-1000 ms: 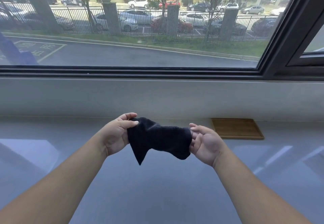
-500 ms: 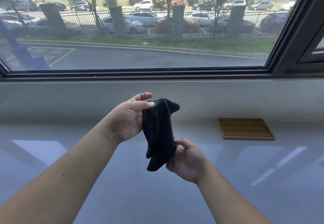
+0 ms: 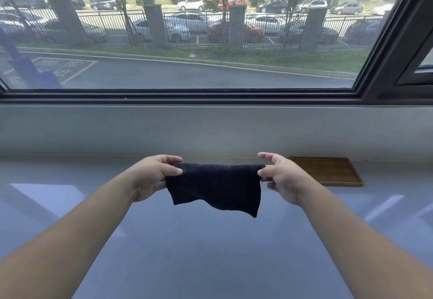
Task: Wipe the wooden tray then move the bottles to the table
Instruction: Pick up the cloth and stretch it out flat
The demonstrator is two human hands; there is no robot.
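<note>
Left hand (image 3: 152, 177): closed in a pinch on the left top corner of the dark cloth; thumb on the near face, forefinger over the top edge, remaining fingers curled behind the fabric.
Right hand (image 3: 281, 178): pinching the right top corner between thumb and a lower finger; the forefinger is lifted and extended clear of the fabric, so the hand is only partly closed.
Dark cloth (image 3: 214, 187): stretched level between the two hands, top edge taut, the rest hanging free with a wavy lower edge; the lower right corner drops lowest. It hangs above the table and does not touch it.
Forearms: bare, entering from 7 and 5 o'clock and converging toward the cloth.
Table (image 3: 210, 263): pale, glossy surface under the hands, with window light reflected at 9 and 3 o'clock.
Wooden tray (image 3: 328, 172): shallow, rectangular, lying flat on the table at 3 o'clock from the right hand, near it but apart, close against the wall.
Wall (image 3: 210, 130): grey band at 12 o'clock, below the window.
Window (image 3: 187, 41): dark frame; a road, a railing and parked cars outside.
</note>
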